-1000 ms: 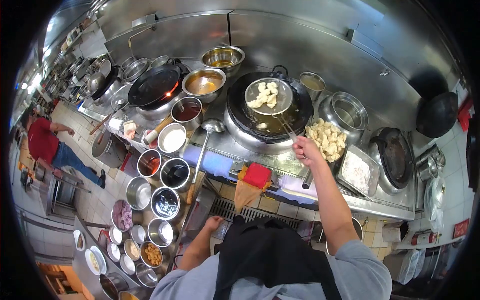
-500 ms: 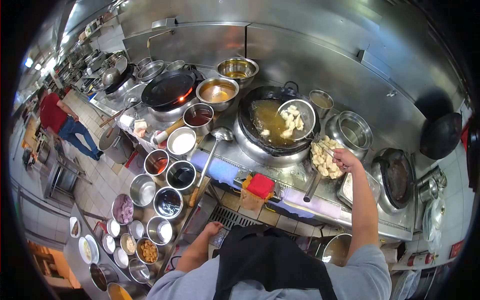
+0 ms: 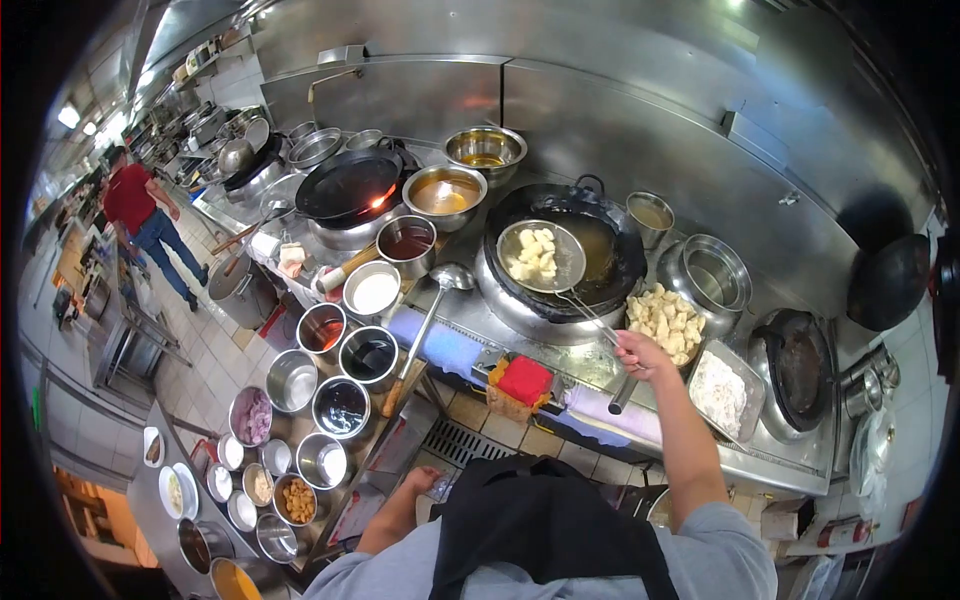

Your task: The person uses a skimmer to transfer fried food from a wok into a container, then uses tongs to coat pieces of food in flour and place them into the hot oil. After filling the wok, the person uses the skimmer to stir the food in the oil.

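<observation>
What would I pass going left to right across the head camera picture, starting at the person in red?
person in a red shirt → black pan → strainer holding pale food pieces → right hand on its handle → tray of white powder → dark wok

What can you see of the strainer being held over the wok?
The strainer is a round, shallow basket of metal mesh with a shiny rim and a long thin handle. It sits above the dark wok, carrying a heap of pale food pieces. The right hand grips the handle's near end. Whether it touches the wok's rim cannot be told.
</observation>
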A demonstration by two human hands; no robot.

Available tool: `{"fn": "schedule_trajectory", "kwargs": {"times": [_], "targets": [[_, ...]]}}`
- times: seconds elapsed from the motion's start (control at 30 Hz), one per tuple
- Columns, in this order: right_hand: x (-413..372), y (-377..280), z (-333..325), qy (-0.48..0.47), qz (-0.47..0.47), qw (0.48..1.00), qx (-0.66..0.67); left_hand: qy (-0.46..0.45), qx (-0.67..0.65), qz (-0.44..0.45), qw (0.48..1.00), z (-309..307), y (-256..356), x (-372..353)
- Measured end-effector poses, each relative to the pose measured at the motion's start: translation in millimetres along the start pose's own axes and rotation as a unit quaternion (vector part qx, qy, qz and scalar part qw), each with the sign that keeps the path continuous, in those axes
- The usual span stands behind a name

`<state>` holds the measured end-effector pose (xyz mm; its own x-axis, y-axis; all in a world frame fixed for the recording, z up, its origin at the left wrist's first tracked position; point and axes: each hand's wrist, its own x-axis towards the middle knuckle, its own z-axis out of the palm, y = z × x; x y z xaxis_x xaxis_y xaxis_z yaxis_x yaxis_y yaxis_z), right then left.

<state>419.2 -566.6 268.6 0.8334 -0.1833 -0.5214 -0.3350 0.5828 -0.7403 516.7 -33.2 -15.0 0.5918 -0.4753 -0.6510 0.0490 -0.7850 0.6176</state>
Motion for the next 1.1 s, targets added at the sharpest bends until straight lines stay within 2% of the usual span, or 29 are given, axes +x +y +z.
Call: {"fn": "schedule_trajectory", "kwargs": {"times": [0.1, 0.17, 0.23, 0.27, 0.33, 0.37, 0.4, 0.47, 0.5, 0.57, 0.63, 0.7, 0.77, 0.83, 0.87, 0.93, 0.97, 1.0, 1.03, 1.1], "targets": [[1.4, 24.9, 18.4, 0.038, -0.051, 0.997, 0.037, -0.015, -0.005, 0.003, 1.0, -1.4, 6.6, 2.2], [-8.6, 36.5, 24.1, 0.026, -0.078, 0.994, 0.074, -0.043, 0.007, -0.002, 0.999, -2.1, 17.0, 4.3], [-26.0, 43.6, 19.3, 0.036, -0.099, 0.992, 0.069, -0.015, -0.014, -0.011, 1.0, -0.7, 25.8, 8.4], [-37.1, 48.0, 14.8, 0.029, -0.119, 0.988, 0.091, -0.043, 0.01, -0.012, 0.999, 2.9, 19.8, 19.7], [-72.5, 48.9, 12.2, 0.055, -0.122, 0.976, 0.172, -0.047, -0.105, -0.001, 0.993, 14.5, 3.1, 50.3], [-92.6, 49.2, 9.7, 0.072, -0.134, 0.97, 0.19, -0.063, -0.094, -0.006, 0.994, 16.9, 10.2, 46.5], [-111.6, 49.3, 7.0, 0.086, -0.145, 0.964, 0.206, -0.082, -0.077, -0.004, 0.994, 15.2, 31.4, 43.3], [-151.5, 49.0, 3.6, 0.183, -0.182, 0.948, 0.188, -0.116, -0.046, 0.021, 0.992, 15.3, 80.2, 34.5], [-172.6, 50.1, -4.7, 0.18, -0.203, 0.948, 0.165, -0.133, -0.032, 0.042, 0.99, 18.5, 105.6, 31.1], [-202.2, 49.8, -11.0, 0.217, -0.214, 0.94, 0.154, -0.23, 0.001, 0.151, 0.961, 24.8, 155.1, 35.9], [-218.2, 50.9, -13.4, 0.244, -0.221, 0.934, 0.14, -0.309, -0.053, 0.125, 0.941, 35.2, 229.7, 20.2], [-228.9, 52.5, -14.9, 0.303, -0.23, 0.918, 0.112, -0.312, -0.211, 0.085, 0.922, 59.3, 289.3, 1.7], [-236.6, 56.9, -16.0, 0.302, -0.239, 0.915, 0.12, -0.364, -0.328, 0.058, 0.87, 79.1, 340.5, -1.5], [-240.1, 63.0, -17.8, 0.303, -0.251, 0.91, 0.13, -0.391, -0.392, 0.0, 0.833, 94.3, 388.9, 0.9], [-238.7, 69.5, -21.7, 0.317, -0.245, 0.906, 0.135, -0.393, -0.389, 0.001, 0.833, 101.7, 405.2, 8.3], [-235.5, 75.5, -24.2, 0.334, -0.241, 0.901, 0.14, -0.423, -0.396, -0.057, 0.813, 116.3, 429.6, 22.0], [-229.2, 73.7, -20.7, 0.392, -0.225, 0.888, 0.088, -0.426, -0.395, -0.056, 0.812, 121.8, 439.3, 23.8], [-223.8, 72.3, -20.1, 0.447, -0.208, 0.869, 0.035, -0.45, -0.412, -0.084, 0.788, 126.3, 448.2, 24.9], [-218.7, 75.4, -25.8, 0.455, -0.208, 0.865, 0.043, -0.473, -0.428, -0.111, 0.762, 130.6, 453.4, 23.8], [-214.2, 76.6, -28.0, 0.463, -0.199, 0.864, 0.019, -0.459, -0.436, -0.119, 0.765, 137.8, 463.3, 16.0]]}}
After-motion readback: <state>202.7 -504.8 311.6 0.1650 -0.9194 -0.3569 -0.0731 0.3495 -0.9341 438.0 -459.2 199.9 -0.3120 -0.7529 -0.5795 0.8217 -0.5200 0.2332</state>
